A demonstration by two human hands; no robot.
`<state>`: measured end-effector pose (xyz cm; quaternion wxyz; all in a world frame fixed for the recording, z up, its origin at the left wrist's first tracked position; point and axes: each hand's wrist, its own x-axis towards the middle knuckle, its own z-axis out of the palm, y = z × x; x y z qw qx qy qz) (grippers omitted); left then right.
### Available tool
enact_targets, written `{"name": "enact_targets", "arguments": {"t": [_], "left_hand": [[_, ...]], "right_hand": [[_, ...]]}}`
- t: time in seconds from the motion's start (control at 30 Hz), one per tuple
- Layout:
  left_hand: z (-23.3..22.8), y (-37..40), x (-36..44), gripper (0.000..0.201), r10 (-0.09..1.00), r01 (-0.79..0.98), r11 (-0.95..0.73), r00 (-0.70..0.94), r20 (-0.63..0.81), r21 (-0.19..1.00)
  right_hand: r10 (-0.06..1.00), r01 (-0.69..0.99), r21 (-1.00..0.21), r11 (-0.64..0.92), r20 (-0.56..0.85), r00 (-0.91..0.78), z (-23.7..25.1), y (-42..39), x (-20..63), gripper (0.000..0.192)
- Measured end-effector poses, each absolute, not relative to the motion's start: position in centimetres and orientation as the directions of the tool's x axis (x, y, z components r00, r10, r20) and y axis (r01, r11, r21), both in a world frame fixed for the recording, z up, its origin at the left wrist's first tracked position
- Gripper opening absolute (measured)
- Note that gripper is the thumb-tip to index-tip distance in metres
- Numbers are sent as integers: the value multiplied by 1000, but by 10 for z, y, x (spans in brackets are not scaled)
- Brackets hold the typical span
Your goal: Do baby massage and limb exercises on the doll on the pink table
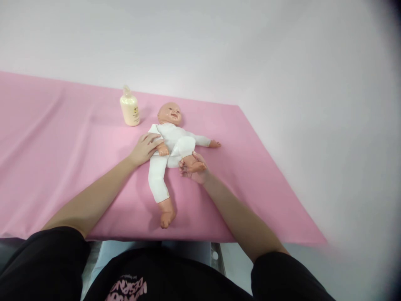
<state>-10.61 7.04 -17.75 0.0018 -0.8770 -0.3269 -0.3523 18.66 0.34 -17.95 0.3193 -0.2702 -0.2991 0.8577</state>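
A baby doll (pixel 173 133) with a white cloth body lies on its back on the pink sheet, head away from me. My right hand (pixel 197 169) is wrapped round its lower leg on the right, just above the foot. That leg is bent and raised, its knee over the body. My left hand (pixel 144 149) rests on the doll's arm and side at the left, fingers stretched out and touching the sleeve near the doll's hand (pixel 163 149). The other leg (pixel 158 184) lies extended toward me.
Behind and left of the doll stands a pale yellow pump bottle (pixel 130 107). A pink sheet (pixel 78 146) with soft creases covers the table. Its right edge slants toward the front, and a white wall (pixel 188 50) rises behind.
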Motion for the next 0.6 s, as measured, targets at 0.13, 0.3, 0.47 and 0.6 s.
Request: {"name": "enact_targets", "arguments": {"t": [0.13,0.3,0.47,0.6], "left_hand": [[-179,71,-106,38,554,574,-793,542,633,203],[-176,68,-105,38,595,575,-774,517,616,265],[-181,76,-113,43,690,503,-670,149,709,546],[-190,97,-127,50,795,161,-508,-290,532,846]], "right_hand": [[706,-378,-690,-618,-275,-653,-181,5,187,63],[704,-379,-698,-608,-253,-663,-183,5,188,62],[687,-426,-723,-544,-91,-721,-182,-1,188,62],[556,-394,-772,-499,63,-829,-185,-8,193,62]]}}
